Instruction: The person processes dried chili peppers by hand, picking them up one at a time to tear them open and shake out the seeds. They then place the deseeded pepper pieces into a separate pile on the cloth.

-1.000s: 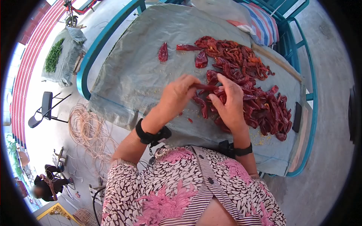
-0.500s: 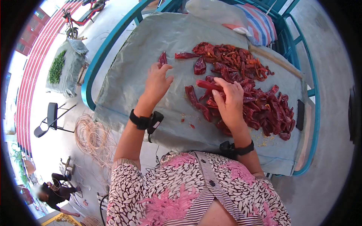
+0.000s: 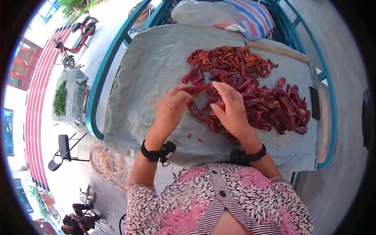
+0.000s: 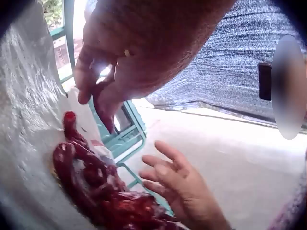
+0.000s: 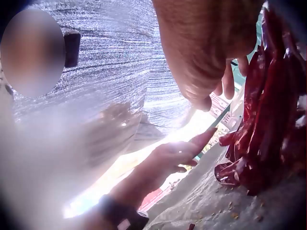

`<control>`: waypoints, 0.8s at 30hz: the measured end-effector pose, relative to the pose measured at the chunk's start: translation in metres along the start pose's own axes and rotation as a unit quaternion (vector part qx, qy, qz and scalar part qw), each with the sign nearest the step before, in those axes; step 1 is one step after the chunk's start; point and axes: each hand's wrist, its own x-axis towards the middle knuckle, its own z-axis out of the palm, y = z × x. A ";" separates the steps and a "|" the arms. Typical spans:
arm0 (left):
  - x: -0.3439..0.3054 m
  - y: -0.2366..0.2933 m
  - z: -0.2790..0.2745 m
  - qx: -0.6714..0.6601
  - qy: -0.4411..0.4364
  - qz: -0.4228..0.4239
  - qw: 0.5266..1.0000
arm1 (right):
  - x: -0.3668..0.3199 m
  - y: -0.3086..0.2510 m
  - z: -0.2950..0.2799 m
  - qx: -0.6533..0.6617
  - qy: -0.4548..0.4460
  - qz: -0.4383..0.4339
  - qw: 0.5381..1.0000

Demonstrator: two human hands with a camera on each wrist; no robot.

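In the head view my left hand (image 3: 171,106) pinches a dried red chili pepper (image 3: 197,89), its far end pointing at my right hand. The left wrist view has the chili hanging from the thumb and fingertips. My right hand (image 3: 232,107) hovers over the near left side of the chili heap (image 3: 270,111); its fingers are extended, the thumb apart. Seen from the left wrist, that right hand (image 4: 184,189) has spread, loosely bent fingers and nothing between them. A few single chilies, such as a long curved one (image 3: 201,117), lie at the heap's left edge.
A grey-green plastic sheet (image 3: 145,66) covers the bed of a cart with teal rails (image 3: 102,84). Shrivelled orange-red chilies (image 3: 231,58) lie farther back. A black phone-like object (image 3: 314,102) is at the right edge, a striped sack (image 3: 250,17) behind. Seeds dot the sheet.
My left hand reached out to a lone chili at the left, then came back right with a chili in its fingers. My right hand, which held a chili half a second ago, now has loosened fingers.
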 end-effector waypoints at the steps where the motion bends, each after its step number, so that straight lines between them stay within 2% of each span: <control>1: -0.001 0.010 0.001 -0.022 -0.031 0.004 0.999 | 0.001 -0.001 0.001 -0.001 0.003 -0.010 1.000; 5: 0.003 0.018 -0.003 -0.077 -0.165 -0.022 0.983 | -0.009 0.012 0.000 -0.051 -0.058 -0.045 0.996; 7: 0.005 0.009 0.000 -0.078 -0.156 0.012 0.985 | -0.011 0.013 0.000 -0.041 -0.073 -0.033 0.996; 8: 0.006 0.003 0.003 -0.078 -0.151 0.029 0.985 | -0.011 0.013 -0.002 -0.044 -0.050 -0.026 0.997; 11: 0.018 -0.012 0.011 -0.173 -0.094 -0.078 0.977 | -0.008 0.013 -0.005 -0.049 0.012 -0.006 0.999; 14: 0.026 -0.043 0.025 0.065 -0.026 -0.011 0.997 | -0.006 0.015 -0.008 -0.048 0.052 0.004 0.997; 17: 0.030 -0.052 0.028 0.143 -0.141 -0.065 0.977 | -0.008 0.014 -0.009 -0.046 0.044 -0.015 0.998; 20: 0.029 -0.057 0.032 0.127 -0.118 -0.061 0.983 | -0.008 0.013 -0.011 -0.030 0.016 -0.024 0.999; 23: 0.023 -0.076 0.041 0.057 -0.039 -0.120 0.990 | -0.009 0.014 -0.011 -0.010 0.006 -0.018 1.000; 24: 0.023 -0.072 0.038 0.064 -0.010 -0.097 0.993 | -0.008 0.014 -0.010 -0.004 0.007 -0.016 1.000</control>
